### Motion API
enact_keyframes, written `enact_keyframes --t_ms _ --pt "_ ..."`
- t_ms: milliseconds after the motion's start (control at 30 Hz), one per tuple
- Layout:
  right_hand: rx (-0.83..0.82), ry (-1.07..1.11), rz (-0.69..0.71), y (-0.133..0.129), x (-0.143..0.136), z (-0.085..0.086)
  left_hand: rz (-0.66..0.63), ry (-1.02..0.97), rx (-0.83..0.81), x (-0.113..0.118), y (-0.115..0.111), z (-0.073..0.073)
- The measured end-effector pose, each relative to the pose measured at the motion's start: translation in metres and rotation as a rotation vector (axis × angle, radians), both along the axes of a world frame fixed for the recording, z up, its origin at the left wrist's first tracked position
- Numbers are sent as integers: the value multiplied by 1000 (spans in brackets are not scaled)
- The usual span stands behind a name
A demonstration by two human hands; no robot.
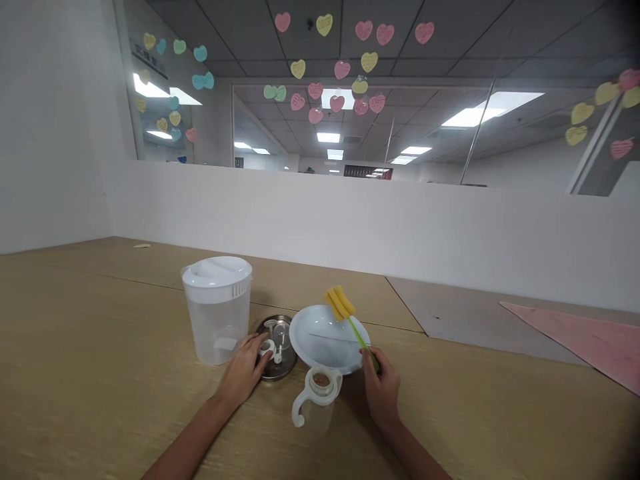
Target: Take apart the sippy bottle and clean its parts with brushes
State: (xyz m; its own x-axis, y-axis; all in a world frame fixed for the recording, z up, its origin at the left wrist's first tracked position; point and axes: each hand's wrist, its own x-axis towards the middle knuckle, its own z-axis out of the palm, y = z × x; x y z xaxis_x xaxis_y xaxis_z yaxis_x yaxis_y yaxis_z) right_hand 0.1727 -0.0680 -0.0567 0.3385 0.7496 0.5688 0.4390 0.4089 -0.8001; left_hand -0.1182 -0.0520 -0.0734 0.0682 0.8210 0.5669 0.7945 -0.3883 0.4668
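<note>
The work in hand looks like a washing-up job at its start: the right hand (383, 390) is closed around the green handle of a bottle brush (350, 323), and the yellow sponge head of the brush points up toward 11 o'clock, resting over the far rim of a white bowl (320, 337). The left hand (245, 370) lies at the near edge of a round metal tray (280, 353), with its fingers bent onto a small white plastic part (269, 348); I cannot tell if they really pinch it or only touch it. I judge that the step is picking up the small part to bring it to the sponge, so the next move would need a firm pinch with the left fingers and a turn of the brush head down toward it. The brush looks dry and clean, its sponge made of a few thick yellow strips, its handle thin and straight. At 6 o'clock from the bowl, between the two hands, stands a small clear cup with a white handle (315, 400), something brownish inside its mouth. At 9 o'clock from the tray stands a translucent pitcher (217, 313) with a white lid, upright and just beside the left hand. All stand on a light wooden table (100, 373).
</note>
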Motion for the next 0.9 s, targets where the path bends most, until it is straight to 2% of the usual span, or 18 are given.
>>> enact_keyframes --t_ms 200,667,767,833,900 --pt "-15 9 3 1 0 -1 11 -18 -49 2 -2 6" --pt "7 24 6 -2 -2 3 -9 -65 51 -1 -3 13" --pt "13 18 2 -2 -2 2 -39 -166 107 8 -16 21" --pt "6 7 11 -1 -2 2 -118 -282 140 24 -33 23" --pt "12 4 17 -1 -2 2 -224 -435 107 45 -51 20"
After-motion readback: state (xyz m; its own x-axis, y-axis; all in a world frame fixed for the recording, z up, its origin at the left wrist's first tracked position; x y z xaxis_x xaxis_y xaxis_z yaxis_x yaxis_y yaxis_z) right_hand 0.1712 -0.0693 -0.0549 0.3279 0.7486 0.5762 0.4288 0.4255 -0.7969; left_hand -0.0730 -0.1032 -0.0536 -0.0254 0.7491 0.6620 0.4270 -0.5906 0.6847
